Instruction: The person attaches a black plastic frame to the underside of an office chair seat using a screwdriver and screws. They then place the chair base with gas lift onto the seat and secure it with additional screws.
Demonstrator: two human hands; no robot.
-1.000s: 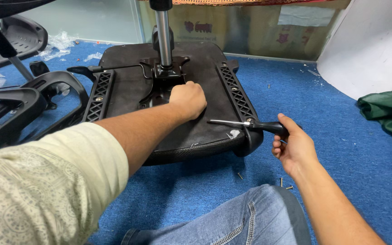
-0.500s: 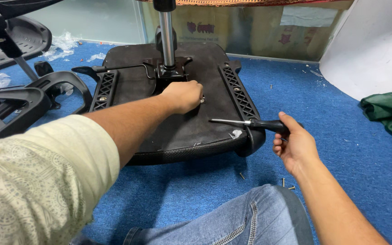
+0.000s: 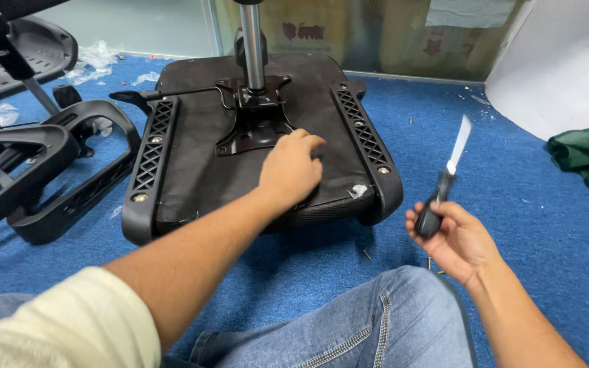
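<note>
left hand [image 3: 292, 170] flat, fingers spread, on upturned black fabric-covered chair seat [image 3: 199, 170]; right hand [image 3: 452, 238] grip closed round black-handled flat steel screwdriver [image 3: 444, 178], blade tilted upward over blue carpet [image 3: 512, 197]

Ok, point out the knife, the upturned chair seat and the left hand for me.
knife [image 3: 448, 167]: head view, on the junction of blade and black handle.
upturned chair seat [image 3: 199, 177]: head view, on its bare black underside fabric.
left hand [image 3: 290, 169]: head view, on the back of the hand.
</note>
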